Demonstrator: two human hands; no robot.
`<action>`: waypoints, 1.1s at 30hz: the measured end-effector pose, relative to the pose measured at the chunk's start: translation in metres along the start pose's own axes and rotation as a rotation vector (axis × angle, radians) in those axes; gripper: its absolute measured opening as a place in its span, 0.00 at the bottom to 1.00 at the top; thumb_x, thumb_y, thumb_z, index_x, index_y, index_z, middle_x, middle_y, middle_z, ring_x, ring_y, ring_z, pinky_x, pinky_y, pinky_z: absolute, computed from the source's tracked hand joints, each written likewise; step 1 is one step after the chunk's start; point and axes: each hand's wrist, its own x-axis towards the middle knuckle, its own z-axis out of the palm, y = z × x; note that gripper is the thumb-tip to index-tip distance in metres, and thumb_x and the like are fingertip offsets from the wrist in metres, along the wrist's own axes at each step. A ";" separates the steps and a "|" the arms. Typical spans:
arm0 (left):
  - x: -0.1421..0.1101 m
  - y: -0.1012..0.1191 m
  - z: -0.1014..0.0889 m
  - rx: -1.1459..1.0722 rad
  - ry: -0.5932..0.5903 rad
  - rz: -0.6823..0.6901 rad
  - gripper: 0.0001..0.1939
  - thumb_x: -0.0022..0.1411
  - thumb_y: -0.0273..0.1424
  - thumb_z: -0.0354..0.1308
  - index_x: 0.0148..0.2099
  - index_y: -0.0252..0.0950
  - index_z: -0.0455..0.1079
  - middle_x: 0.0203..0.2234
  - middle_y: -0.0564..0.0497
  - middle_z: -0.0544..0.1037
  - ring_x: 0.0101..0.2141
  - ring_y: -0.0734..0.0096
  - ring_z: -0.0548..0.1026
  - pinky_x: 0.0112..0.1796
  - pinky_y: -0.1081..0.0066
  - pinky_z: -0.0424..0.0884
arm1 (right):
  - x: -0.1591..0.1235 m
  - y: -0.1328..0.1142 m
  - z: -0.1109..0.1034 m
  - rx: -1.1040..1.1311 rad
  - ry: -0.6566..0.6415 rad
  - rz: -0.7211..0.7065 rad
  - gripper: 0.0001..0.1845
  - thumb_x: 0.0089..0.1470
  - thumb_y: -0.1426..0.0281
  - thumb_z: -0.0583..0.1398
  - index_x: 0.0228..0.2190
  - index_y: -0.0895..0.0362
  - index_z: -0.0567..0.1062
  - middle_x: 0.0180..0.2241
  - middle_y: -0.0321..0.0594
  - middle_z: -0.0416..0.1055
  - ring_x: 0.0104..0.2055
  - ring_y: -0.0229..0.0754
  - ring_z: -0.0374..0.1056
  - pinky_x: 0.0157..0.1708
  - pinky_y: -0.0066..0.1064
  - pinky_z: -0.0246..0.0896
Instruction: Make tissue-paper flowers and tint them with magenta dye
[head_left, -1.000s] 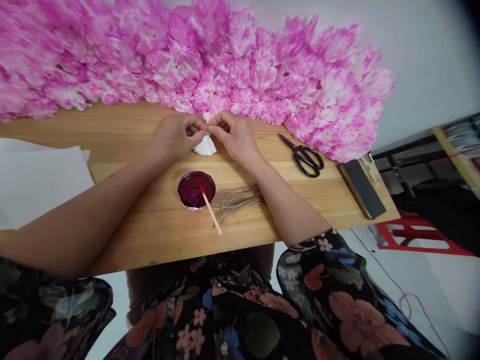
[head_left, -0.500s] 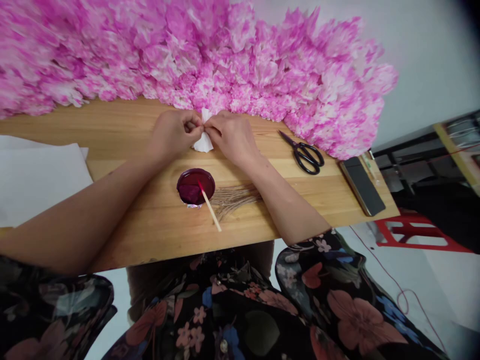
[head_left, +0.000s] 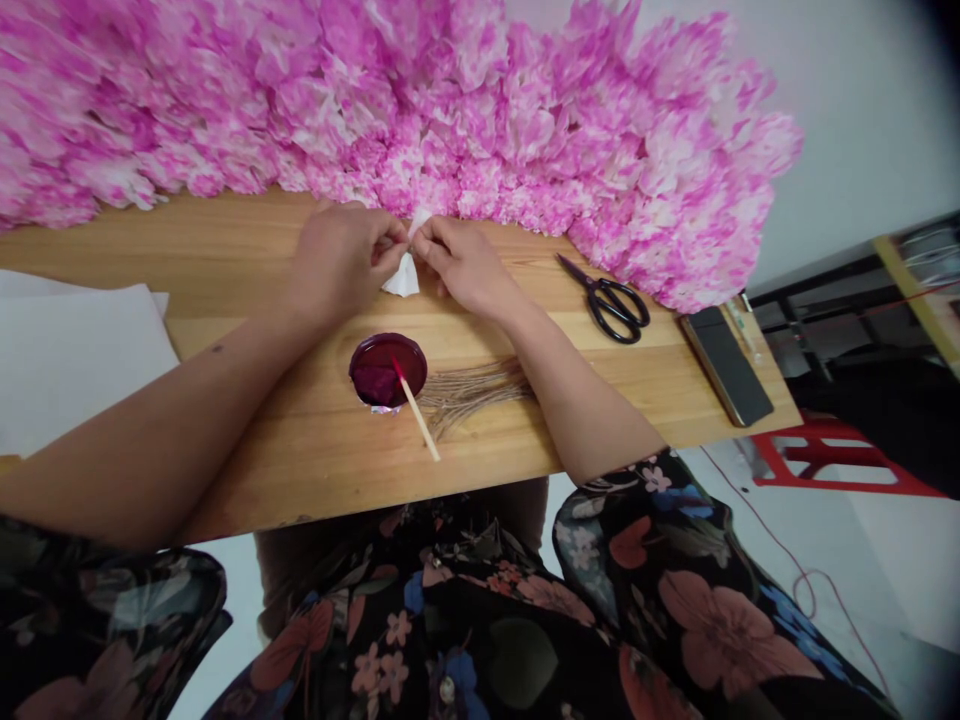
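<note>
Between my two hands is a small piece of white paper (head_left: 403,277), gathered narrow at its middle and fanned out above and below. My left hand (head_left: 349,250) pinches it from the left, with fingertips at the gathered waist. From the right, my right hand (head_left: 466,262) closes thumb and fingers on the same waist. Whether a thread or wire is wound there is too small to make out. Nearer me sits a round dish of dark red-purple liquid (head_left: 375,385), a pale wooden stick (head_left: 420,418) with a red tip leaning in it.
Pink and white paper flowers (head_left: 480,110) line the back of the wooden table (head_left: 262,470). Black scissors (head_left: 609,305) and a phone (head_left: 724,365) lie to the right. Thin brown strands (head_left: 480,390) rest beside the dish. White paper sheets (head_left: 75,360) are at the left.
The gathered paper has tilted, its top leaning to the right. My right hand has shifted slightly, and both hands still pinch the paper's middle. The dish and scissors stay in place.
</note>
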 end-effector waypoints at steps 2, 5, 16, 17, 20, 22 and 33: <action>-0.001 0.001 0.001 0.046 0.018 0.011 0.07 0.70 0.38 0.62 0.43 0.45 0.82 0.34 0.51 0.84 0.43 0.55 0.81 0.51 0.55 0.71 | 0.001 0.004 0.003 0.118 -0.002 0.024 0.19 0.78 0.56 0.58 0.34 0.51 0.69 0.30 0.34 0.71 0.33 0.39 0.69 0.39 0.32 0.69; -0.004 0.005 0.002 0.077 0.038 0.019 0.08 0.70 0.35 0.60 0.45 0.43 0.81 0.35 0.49 0.85 0.38 0.57 0.80 0.49 0.54 0.72 | 0.002 0.006 0.006 0.225 -0.004 0.063 0.23 0.75 0.48 0.60 0.33 0.50 0.69 0.28 0.32 0.70 0.29 0.38 0.66 0.34 0.31 0.67; -0.004 0.016 -0.004 0.125 -0.008 -0.015 0.07 0.71 0.37 0.62 0.41 0.45 0.80 0.33 0.50 0.83 0.41 0.54 0.80 0.56 0.53 0.69 | 0.003 0.005 0.006 0.276 0.014 0.086 0.30 0.70 0.40 0.63 0.30 0.50 0.68 0.24 0.31 0.69 0.24 0.36 0.64 0.29 0.31 0.66; -0.004 0.015 -0.003 0.128 -0.012 -0.013 0.07 0.71 0.37 0.61 0.41 0.45 0.80 0.32 0.51 0.83 0.41 0.56 0.79 0.55 0.54 0.68 | 0.003 0.006 0.006 0.279 0.015 0.089 0.30 0.69 0.39 0.63 0.30 0.51 0.69 0.24 0.31 0.69 0.24 0.36 0.64 0.29 0.31 0.65; -0.003 0.014 -0.001 0.107 -0.035 -0.042 0.07 0.70 0.37 0.61 0.42 0.43 0.79 0.31 0.53 0.80 0.41 0.61 0.77 0.52 0.58 0.68 | 0.003 0.007 0.006 0.302 0.009 0.094 0.29 0.68 0.41 0.66 0.31 0.51 0.71 0.25 0.32 0.70 0.25 0.35 0.64 0.28 0.30 0.66; -0.003 0.013 0.000 0.063 -0.038 -0.079 0.06 0.70 0.37 0.62 0.41 0.43 0.78 0.30 0.53 0.79 0.40 0.62 0.76 0.49 0.60 0.67 | 0.004 0.008 0.005 0.314 0.014 0.084 0.25 0.68 0.45 0.68 0.33 0.52 0.74 0.27 0.32 0.73 0.27 0.36 0.65 0.29 0.30 0.67; -0.004 0.011 -0.001 0.042 -0.048 -0.119 0.08 0.69 0.40 0.63 0.40 0.42 0.74 0.26 0.57 0.74 0.35 0.66 0.72 0.44 0.63 0.65 | 0.007 0.016 0.000 0.095 0.141 -0.015 0.03 0.69 0.68 0.64 0.39 0.51 0.77 0.37 0.36 0.81 0.44 0.45 0.77 0.46 0.38 0.76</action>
